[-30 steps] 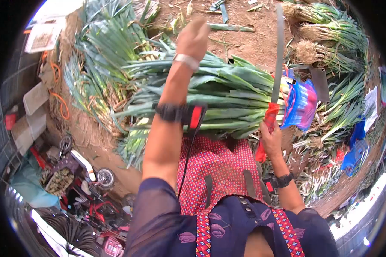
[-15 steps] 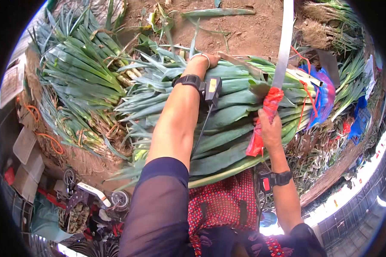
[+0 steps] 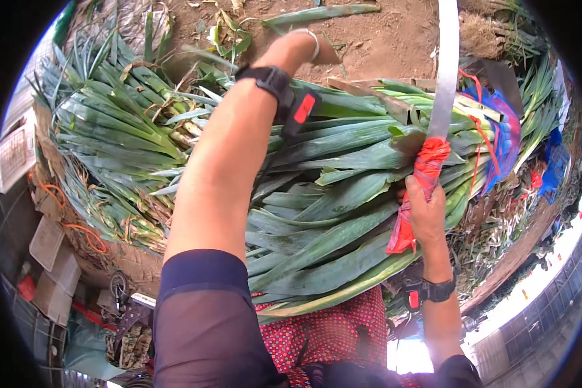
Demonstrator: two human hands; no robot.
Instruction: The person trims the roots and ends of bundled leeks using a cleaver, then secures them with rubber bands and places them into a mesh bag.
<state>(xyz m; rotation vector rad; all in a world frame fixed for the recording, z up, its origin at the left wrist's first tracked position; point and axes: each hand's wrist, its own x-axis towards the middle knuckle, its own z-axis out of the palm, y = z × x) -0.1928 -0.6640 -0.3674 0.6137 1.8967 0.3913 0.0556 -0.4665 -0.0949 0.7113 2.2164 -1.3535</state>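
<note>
My right hand [image 3: 428,213] is closed around the red-wrapped handle of a long-bladed knife [image 3: 445,90], whose blade points up and away from me. Beneath it lies a large bundle of leeks [image 3: 330,194], green leaves toward the left and paler stalks toward the right. Red string [image 3: 486,139] and a blue-and-red plastic wrap [image 3: 506,132] go round the stalk end. My left hand [image 3: 325,53], with a pale bracelet at the wrist, is above the far edge of the bundle, over bare soil. Its fingers are hidden, so I cannot see what they hold.
Another pile of leeks [image 3: 110,123] lies at the left. Rooted leeks [image 3: 475,35] are at the far right. A metal-coloured bar [image 3: 394,107] crosses the bundle's far side. Trimmings [image 3: 498,213] litter the right, and a loose leaf [image 3: 323,13] lies on the soil.
My left hand has lifted off the leaves and moved away from me. The knife, still in my right hand, sits slightly farther right and lower in view. A blurred leaf-like strip shows left of my left wrist.
</note>
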